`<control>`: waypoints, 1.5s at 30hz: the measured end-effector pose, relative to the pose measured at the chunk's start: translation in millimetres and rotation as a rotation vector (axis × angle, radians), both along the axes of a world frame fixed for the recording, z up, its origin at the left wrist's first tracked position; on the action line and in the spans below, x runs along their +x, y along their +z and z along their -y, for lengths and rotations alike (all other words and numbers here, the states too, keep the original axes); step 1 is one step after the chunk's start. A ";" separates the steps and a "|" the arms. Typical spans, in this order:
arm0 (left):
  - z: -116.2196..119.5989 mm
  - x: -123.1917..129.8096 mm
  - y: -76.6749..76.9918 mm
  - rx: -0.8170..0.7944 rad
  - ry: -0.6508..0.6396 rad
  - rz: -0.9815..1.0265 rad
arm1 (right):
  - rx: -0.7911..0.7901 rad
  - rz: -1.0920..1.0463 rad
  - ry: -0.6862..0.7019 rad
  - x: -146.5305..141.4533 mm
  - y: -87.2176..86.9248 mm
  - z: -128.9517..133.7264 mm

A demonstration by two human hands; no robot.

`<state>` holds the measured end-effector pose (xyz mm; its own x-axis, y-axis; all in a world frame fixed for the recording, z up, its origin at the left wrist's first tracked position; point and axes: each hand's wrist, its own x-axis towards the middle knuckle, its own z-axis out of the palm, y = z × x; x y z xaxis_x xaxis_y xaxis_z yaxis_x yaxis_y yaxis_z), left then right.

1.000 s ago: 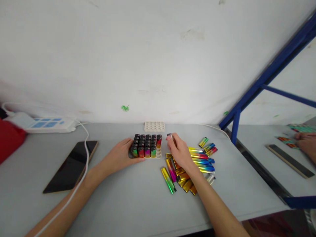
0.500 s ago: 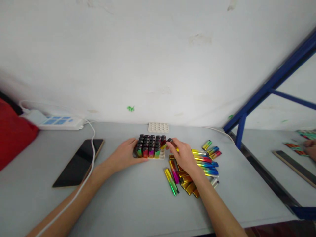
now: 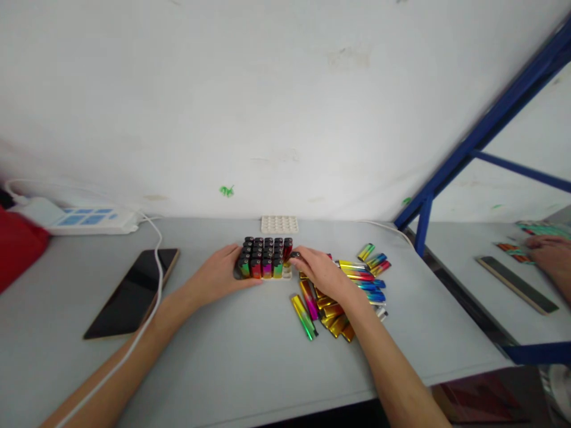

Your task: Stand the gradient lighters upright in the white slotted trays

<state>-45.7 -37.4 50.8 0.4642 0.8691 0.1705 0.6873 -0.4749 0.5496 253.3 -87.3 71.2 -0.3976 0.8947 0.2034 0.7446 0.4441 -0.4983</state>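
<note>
Rows of upright black-topped lighters (image 3: pixel 266 266) in shiny colours stand in a white holed tray (image 3: pixel 286 275). My left hand (image 3: pixel 222 270) curves round the left side of this block, thumb along its front. Pinched in my right hand (image 3: pixel 320 268) is a lighter (image 3: pixel 295 255), black top up, at the tray's right column. Its lower part is partly hidden by my fingers. Under and beside my right forearm lies a loose pile of metallic lighters (image 3: pixel 335 311). A yellow-green lighter (image 3: pixel 304 317) lies at the pile's left edge.
A second white holed tray (image 3: pixel 279 224) is by the wall. On the left are a dark phone (image 3: pixel 132 293), a white cable (image 3: pixel 159 261) and a power strip (image 3: pixel 96 220). Beyond the blue metal frame (image 3: pixel 446 173) at right, another person's hand (image 3: pixel 552 255) shows.
My right hand has brought the lighter left and slightly down to the tray's right column, where it now stands more upright. My left hand keeps its place on the block. The view has shifted slightly.
</note>
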 end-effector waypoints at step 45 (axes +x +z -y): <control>0.0 4.6 0.4 0.005 -0.007 -0.041 | 0.412 -0.033 -0.528 -38.4 -76.4 148.4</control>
